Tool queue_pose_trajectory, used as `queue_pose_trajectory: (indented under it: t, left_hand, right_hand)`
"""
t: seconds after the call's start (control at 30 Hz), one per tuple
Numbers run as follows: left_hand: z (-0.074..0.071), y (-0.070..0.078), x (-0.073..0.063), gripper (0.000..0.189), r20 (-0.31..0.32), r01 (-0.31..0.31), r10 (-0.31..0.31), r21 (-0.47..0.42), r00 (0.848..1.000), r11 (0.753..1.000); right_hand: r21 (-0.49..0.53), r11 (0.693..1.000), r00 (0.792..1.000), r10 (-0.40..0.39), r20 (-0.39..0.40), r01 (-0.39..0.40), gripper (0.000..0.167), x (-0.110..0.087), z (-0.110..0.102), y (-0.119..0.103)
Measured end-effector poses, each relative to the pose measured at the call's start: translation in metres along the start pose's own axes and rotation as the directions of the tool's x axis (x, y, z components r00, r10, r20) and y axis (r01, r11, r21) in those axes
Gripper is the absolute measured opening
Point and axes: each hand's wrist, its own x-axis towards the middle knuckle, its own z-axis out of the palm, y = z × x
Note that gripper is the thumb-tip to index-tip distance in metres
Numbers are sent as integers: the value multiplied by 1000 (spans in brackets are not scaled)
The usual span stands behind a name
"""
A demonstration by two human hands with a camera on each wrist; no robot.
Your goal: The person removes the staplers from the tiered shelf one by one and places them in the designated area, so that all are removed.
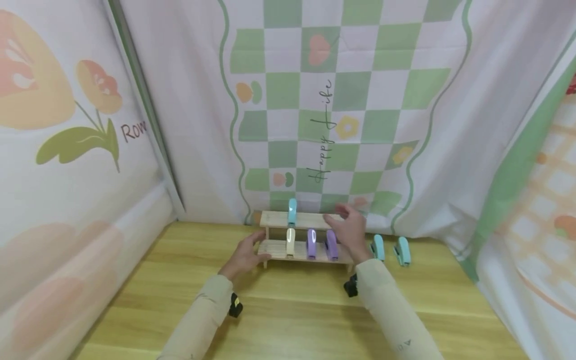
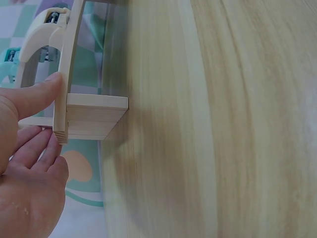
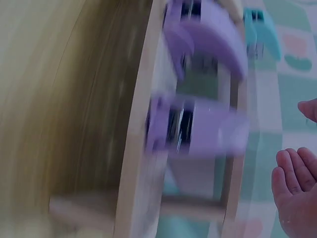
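Note:
A two-tier wooden shelf (image 1: 275, 248) stands at the back of the table. My left hand (image 1: 244, 256) holds the left end of its lower board, thumb on the upper face and fingers at the end edge (image 2: 37, 163). Over the right part of the upper board hovers my right hand (image 1: 352, 231), thumb and fingers apart with nothing between them. A cream stapler (image 1: 290, 242) and two purple staplers, one in the middle (image 1: 311, 244) and one at the right (image 1: 331, 245), stand on the lower board. One teal stapler (image 1: 292, 212) is on the upper board.
Two more teal staplers, a nearer one (image 1: 378, 247) and a farther one (image 1: 402, 251), sit on the wooden table (image 1: 288, 320) right of the shelf. A checkered curtain (image 1: 282, 90) hangs right behind the shelf. Another printed curtain (image 1: 67, 200) borders the left side.

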Motion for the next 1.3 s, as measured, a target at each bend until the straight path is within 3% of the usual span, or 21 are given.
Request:
queue_pose_trajectory:
  t: [0.13, 0.33, 0.53, 0.73, 0.97, 1.3]
  left_hand:
    - [1, -2, 0, 78, -2, 7, -7, -18, 1000, 1000]
    - [1, -2, 1, 77, -5, -21, 21, -13, 1000, 1000]
    - [1, 1, 0, 76, -2, -29, 29, -5, 1000, 1000]
    - [1, 4, -2, 76, -11, -28, 28, -4, 1000, 1000]
    - [4, 0, -1, 77, -1, -31, 31, 4, 1000, 1000]
    - [3, 3, -3, 76, -27, -32, 32, 18, 999, 999]
  right_hand:
    - [50, 999, 999, -19, 46, 16, 61, -5, 32, -19]
    - [74, 997, 1000, -11, 15, 10, 54, -7, 73, -35]
    - [106, 992, 997, 70, -32, -66, 52, -7, 98, -38]
    - [133, 989, 993, 73, -91, -60, 41, -7, 112, -37]
    - [116, 993, 994, 41, -98, -30, 36, -3, 108, -34]
    - [113, 993, 1000, -21, 8, 20, 42, 3, 62, -13]
